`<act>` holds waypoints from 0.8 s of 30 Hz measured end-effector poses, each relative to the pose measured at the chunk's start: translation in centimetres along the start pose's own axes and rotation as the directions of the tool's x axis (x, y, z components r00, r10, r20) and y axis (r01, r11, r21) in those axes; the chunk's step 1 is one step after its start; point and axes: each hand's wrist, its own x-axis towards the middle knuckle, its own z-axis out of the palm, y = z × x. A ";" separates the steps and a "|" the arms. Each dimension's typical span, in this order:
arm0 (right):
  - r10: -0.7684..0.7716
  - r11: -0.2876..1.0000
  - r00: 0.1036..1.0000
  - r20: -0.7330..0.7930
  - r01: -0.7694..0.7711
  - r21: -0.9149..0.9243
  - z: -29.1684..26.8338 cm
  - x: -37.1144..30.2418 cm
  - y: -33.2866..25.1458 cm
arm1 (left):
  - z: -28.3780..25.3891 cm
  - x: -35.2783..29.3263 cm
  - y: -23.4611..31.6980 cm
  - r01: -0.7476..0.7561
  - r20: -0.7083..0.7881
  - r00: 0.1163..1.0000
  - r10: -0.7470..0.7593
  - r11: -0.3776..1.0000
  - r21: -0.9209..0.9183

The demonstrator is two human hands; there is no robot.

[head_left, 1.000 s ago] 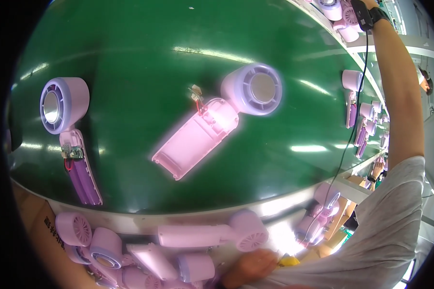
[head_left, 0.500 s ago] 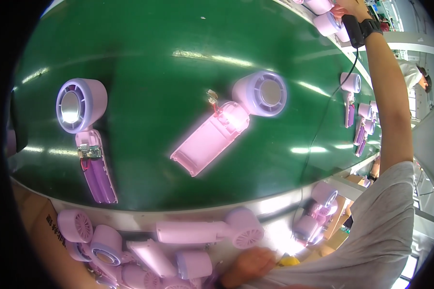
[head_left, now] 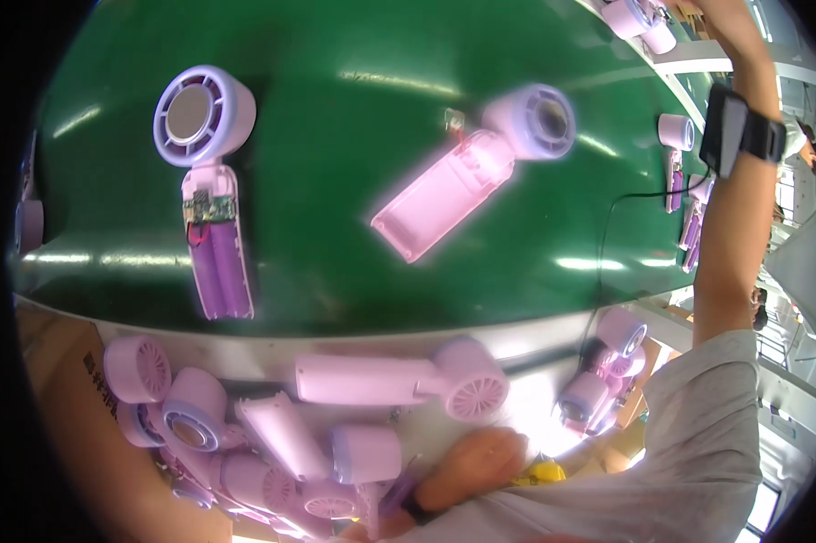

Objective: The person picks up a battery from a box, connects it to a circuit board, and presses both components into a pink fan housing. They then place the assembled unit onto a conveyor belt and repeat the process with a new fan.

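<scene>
My right arm (head_left: 729,217) reaches up along the right side, with a black strapped device (head_left: 734,136) and cable at its wrist. My right hand (head_left: 720,16) is cut off by the top edge, close to pink handheld fans (head_left: 639,18) at the far right; its fingers are hidden. Low in the middle, my left hand (head_left: 480,462) is curled closed above the lower shelf, beside a yellow object (head_left: 542,471); what it holds, if anything, is hidden. On the green belt lie an opened fan with purple batteries and a circuit board (head_left: 213,217), and an opened pink fan shell with loose wires (head_left: 449,195).
A pile of pink fans (head_left: 272,434) fills the near shelf, with one long fan (head_left: 372,378) lying across it. More fans (head_left: 602,371) sit at the right by cardboard. Opened fans (head_left: 675,158) lie farther along the belt (head_left: 336,262). A co-worker (head_left: 801,145) is at far right.
The view has shifted, so the belt and its fans appear higher. My right hand has moved up and right, mostly out of view. My left hand stays curled near the yellow object.
</scene>
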 end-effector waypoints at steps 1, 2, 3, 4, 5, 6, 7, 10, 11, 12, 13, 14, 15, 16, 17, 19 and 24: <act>0.062 0.992 0.983 0.175 -0.041 -0.119 1.7 -1.7 -1.1 | 0.3 0.3 0.6 0.021 -0.008 1.000 -0.020 1.000 0.017; 0.142 0.964 0.936 0.323 -0.057 -0.261 3.4 -3.4 -2.9 | 0.1 0.4 1.0 0.039 -0.004 0.999 -0.039 0.999 0.014; 0.147 0.913 0.902 0.406 0.034 -0.407 5.5 -4.9 -4.0 | 0.0 0.4 1.4 0.045 0.005 0.999 -0.045 0.999 0.007; 0.145 0.844 0.863 0.484 0.147 -0.515 7.6 -6.1 -3.9 | -0.2 0.2 1.5 0.052 0.009 0.999 -0.053 0.998 0.021; 0.133 0.857 0.860 0.493 0.150 -0.492 8.8 -6.9 -2.9 | -0.3 0.1 1.6 0.059 0.015 0.998 -0.060 0.998 0.037; -0.015 0.868 0.803 0.595 0.306 -0.391 10.1 -7.5 -1.6 | -0.2 -0.1 1.7 0.077 0.015 0.997 -0.078 0.995 0.058; -0.147 0.843 0.731 0.666 0.445 -0.303 10.5 -8.3 -0.9 | 0.3 -0.3 1.3 0.063 -0.003 0.998 -0.063 0.998 0.025; 0.005 0.847 0.728 0.686 0.361 -0.389 9.5 -9.0 -0.5 | 1.5 -0.9 0.5 0.058 -0.037 0.998 -0.058 0.998 -0.006; 0.083 0.841 0.715 0.694 0.323 -0.434 9.0 -9.7 -0.9 | 1.8 -0.7 0.4 0.034 -0.037 0.999 -0.034 0.999 -0.006; 0.090 0.844 0.727 0.680 0.307 -0.440 8.1 -11.4 -3.5 | 1.9 -0.7 0.6 -0.005 -0.024 1.000 0.004 1.000 -0.025; 0.238 0.824 0.789 0.567 0.145 -0.548 7.0 -13.3 -6.6 | 2.2 -0.9 0.9 -0.017 -0.005 1.000 0.017 1.000 -0.023; 0.355 0.789 0.824 0.441 -0.011 -0.614 6.5 -15.0 -8.6 | 2.6 -1.1 0.9 -0.034 -0.040 0.999 0.034 0.999 -0.010; 0.324 0.803 0.841 0.432 -0.004 -0.596 6.0 -16.4 -8.9 | 2.9 -1.4 0.9 -0.054 -0.083 0.995 0.055 0.998 0.012; 0.152 0.894 0.858 0.491 0.092 -0.438 5.1 -18.0 -9.2 | 2.9 -1.7 0.9 -0.074 -0.082 0.994 0.078 0.996 0.048; 0.016 0.930 0.868 0.495 0.169 -0.327 3.2 -20.4 -9.9 | 3.6 -1.8 0.9 -0.052 -0.084 0.995 0.048 0.997 -0.048; -0.208 0.934 0.865 0.456 0.315 -0.172 1.8 -24.6 -11.5 | 3.9 -2.2 0.3 0.027 -0.111 0.993 -0.042 0.990 -0.140; -0.575 0.817 0.770 0.276 0.562 0.131 2.0 -37.3 -15.2 | 5.7 -2.5 -3.3 -0.131 -0.176 0.981 0.080 0.943 -0.305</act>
